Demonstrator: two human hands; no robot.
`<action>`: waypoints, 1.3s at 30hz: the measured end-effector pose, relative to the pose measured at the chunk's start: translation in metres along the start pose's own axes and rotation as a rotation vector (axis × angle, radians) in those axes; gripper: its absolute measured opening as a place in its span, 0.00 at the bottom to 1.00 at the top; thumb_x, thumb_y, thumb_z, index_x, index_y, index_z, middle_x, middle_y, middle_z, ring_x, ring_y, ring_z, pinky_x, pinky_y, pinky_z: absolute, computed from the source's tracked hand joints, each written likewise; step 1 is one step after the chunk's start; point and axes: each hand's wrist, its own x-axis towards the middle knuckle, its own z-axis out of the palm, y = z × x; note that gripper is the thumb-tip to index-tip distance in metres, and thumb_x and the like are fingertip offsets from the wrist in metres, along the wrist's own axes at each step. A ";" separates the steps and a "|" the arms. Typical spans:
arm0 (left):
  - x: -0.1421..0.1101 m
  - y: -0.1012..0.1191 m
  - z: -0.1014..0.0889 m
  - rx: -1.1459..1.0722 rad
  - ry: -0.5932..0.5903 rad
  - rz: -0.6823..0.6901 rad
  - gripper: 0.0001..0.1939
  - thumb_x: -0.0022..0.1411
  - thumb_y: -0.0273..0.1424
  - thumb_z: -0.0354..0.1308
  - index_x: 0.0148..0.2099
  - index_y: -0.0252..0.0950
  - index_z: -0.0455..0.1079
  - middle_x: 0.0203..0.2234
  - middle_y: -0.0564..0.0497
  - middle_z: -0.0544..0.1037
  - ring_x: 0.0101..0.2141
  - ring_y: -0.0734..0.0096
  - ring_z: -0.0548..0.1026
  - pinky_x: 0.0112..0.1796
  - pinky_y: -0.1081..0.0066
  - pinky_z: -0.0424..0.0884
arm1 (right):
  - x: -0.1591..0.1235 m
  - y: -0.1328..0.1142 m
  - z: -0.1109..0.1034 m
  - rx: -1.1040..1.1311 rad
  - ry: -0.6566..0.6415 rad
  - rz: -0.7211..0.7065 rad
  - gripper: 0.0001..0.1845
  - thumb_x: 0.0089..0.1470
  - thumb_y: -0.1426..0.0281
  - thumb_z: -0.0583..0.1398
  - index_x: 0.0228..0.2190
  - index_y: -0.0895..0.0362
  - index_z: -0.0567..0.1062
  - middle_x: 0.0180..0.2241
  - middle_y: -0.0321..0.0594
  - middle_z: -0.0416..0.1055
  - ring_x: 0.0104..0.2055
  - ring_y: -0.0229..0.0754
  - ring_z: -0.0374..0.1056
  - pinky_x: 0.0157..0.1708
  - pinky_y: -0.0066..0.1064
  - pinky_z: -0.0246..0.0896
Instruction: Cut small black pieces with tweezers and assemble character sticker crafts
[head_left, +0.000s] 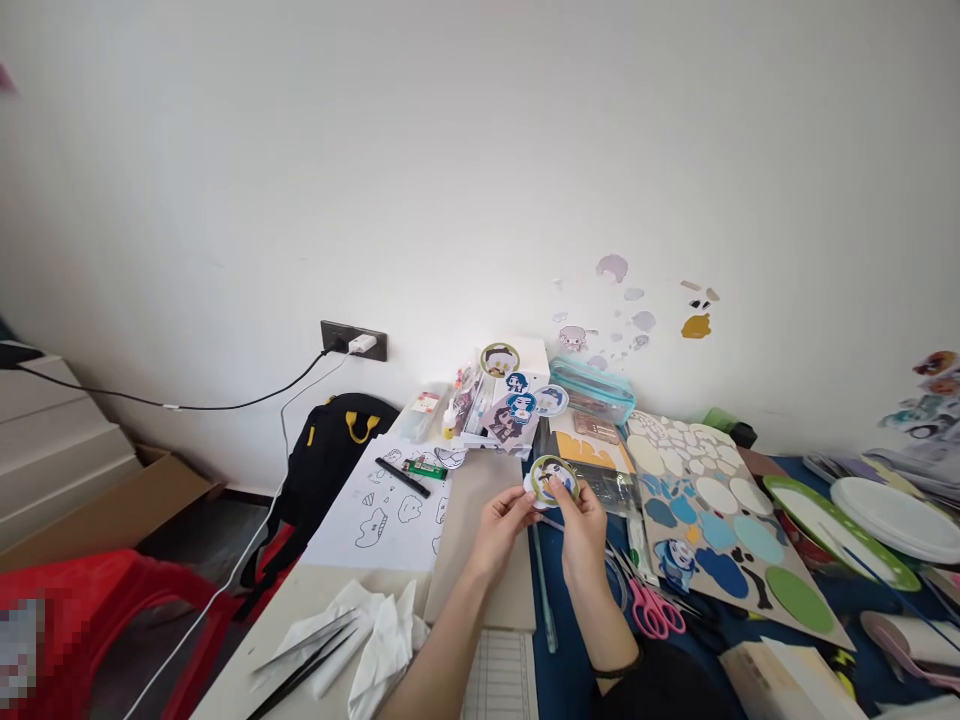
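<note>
Between my two hands, above the table, is a round paper cutout point(553, 470) with a green rim and a cartoon figure. My left hand point(506, 520) pinches its left edge between thumb and fingers. The thumb of my right hand point(581, 520) lies over its lower right part, with the fingers behind it. White paper shows at the cutout's left edge; I cannot tell whether it is a second layer. Just beyond my hands, a white box point(536, 360) bears several cartoon cutouts, among them a blue-haired figure point(522, 404). Below my left hand lies a grey board point(480, 560).
On the left are line drawings point(360, 530), a black pen point(403, 477), tweezers point(307, 655) and crumpled tissue point(386, 640). To the right lie pink-handled scissors point(656, 608) and a board of coloured paper shapes point(727, 530). A wall socket point(354, 341) holds plugs with trailing cables.
</note>
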 end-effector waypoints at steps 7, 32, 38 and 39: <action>0.002 -0.001 -0.001 0.109 0.024 -0.030 0.17 0.47 0.41 0.66 0.32 0.30 0.75 0.25 0.46 0.77 0.28 0.70 0.73 0.31 0.72 0.68 | 0.021 -0.006 -0.037 0.028 0.054 0.052 0.21 0.35 0.59 0.68 0.33 0.55 0.73 0.35 0.39 0.75 0.38 0.43 0.71 0.38 0.31 0.67; 0.003 -0.006 -0.002 0.237 0.025 -0.083 0.19 0.48 0.43 0.62 0.34 0.30 0.76 0.27 0.48 0.78 0.27 0.70 0.73 0.33 0.70 0.70 | 0.021 -0.002 -0.057 -0.423 -0.459 0.118 0.17 0.42 0.57 0.66 0.27 0.60 0.77 0.25 0.38 0.73 0.30 0.43 0.67 0.32 0.32 0.61; 0.003 -0.005 -0.003 0.263 0.003 -0.091 0.20 0.50 0.44 0.60 0.34 0.30 0.76 0.26 0.47 0.78 0.28 0.69 0.74 0.33 0.70 0.71 | 0.023 0.002 -0.057 -0.414 -0.438 0.146 0.19 0.40 0.56 0.66 0.27 0.60 0.77 0.26 0.39 0.74 0.31 0.44 0.68 0.33 0.33 0.62; 0.003 -0.005 -0.002 0.272 -0.008 -0.091 0.20 0.49 0.44 0.61 0.34 0.30 0.76 0.26 0.48 0.78 0.28 0.68 0.74 0.33 0.70 0.71 | 0.023 0.003 -0.058 -0.413 -0.436 0.149 0.19 0.40 0.56 0.66 0.28 0.60 0.77 0.26 0.39 0.74 0.31 0.44 0.68 0.33 0.32 0.62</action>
